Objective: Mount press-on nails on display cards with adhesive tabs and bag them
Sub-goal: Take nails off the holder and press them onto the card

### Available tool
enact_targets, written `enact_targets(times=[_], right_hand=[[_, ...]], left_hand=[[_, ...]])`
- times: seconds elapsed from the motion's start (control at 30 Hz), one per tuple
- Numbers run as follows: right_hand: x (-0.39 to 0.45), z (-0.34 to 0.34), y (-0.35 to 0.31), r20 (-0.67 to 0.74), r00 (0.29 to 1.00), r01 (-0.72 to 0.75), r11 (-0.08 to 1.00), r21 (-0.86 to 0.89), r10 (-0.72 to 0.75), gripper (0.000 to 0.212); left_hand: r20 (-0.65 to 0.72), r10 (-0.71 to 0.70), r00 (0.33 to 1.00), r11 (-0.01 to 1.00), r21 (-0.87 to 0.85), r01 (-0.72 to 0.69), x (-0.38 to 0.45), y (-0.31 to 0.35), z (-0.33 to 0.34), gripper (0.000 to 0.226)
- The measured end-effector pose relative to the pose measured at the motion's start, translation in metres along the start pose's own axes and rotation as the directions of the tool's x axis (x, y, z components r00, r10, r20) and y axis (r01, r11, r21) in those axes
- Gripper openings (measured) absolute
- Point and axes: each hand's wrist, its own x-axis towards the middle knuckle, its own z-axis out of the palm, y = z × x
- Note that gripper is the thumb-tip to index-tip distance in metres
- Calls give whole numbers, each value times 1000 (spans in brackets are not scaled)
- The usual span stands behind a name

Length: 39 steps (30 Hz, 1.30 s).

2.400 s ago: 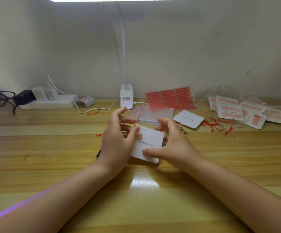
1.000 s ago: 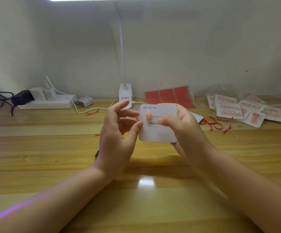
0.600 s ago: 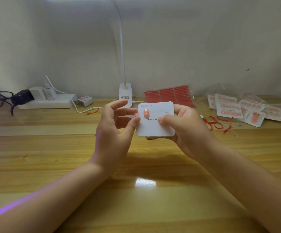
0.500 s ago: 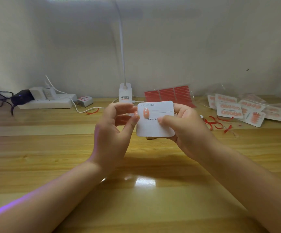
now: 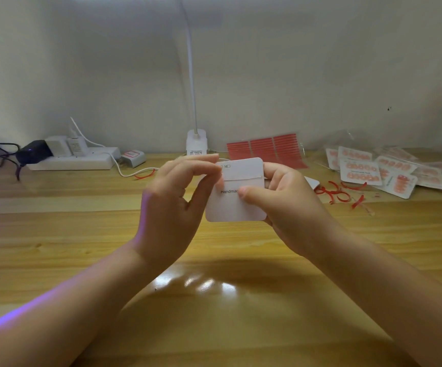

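Note:
I hold a white display card printed "Handmade" upright above the wooden desk. My right hand grips its right side, thumb on the front and fingers behind. My left hand pinches the card's upper left edge between curled fingers and thumb, covering the spot where an orange press-on nail sits; the nail itself is hidden. A thin adhesive strip runs across the card's upper part. A red sheet of adhesive tabs lies behind the card.
Several bagged cards with orange nails are piled at the back right, with red peeled liner strips in front. A lamp base stands at the back centre, a power strip with chargers at the back left. Another white card peeks out behind my right hand.
The card was lifted off the desk and held upright. An orange nail showed on its upper left; my left fingers have now closed over that spot.

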Motion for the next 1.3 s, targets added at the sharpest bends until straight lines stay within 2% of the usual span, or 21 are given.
enact_targets(times=[0.57,0.77,0.87,1.03,1.3], right_hand=[[-3,4,-4,48,998,36,999,-11,-35,37],[-2,2,-2,32,999,7,1000,13,-7,35],[-1,1,-1,21,1000,7,1000,5,-8,35],[-1,3,0,23,1000,7,1000,-21,-7,35],[-2,3,2,11,1000,-13,999,-35,14,36]], left_hand=[[18,64,998,986,154,-66,-2,2,2,3],[38,61,997,988,141,-66,1,-1,0,14],[31,105,994,984,144,-109,5,-2,-1,20],[59,179,982,961,204,-188,4,-6,-4,15],[43,178,983,951,250,-183,4,-1,-3,13]])
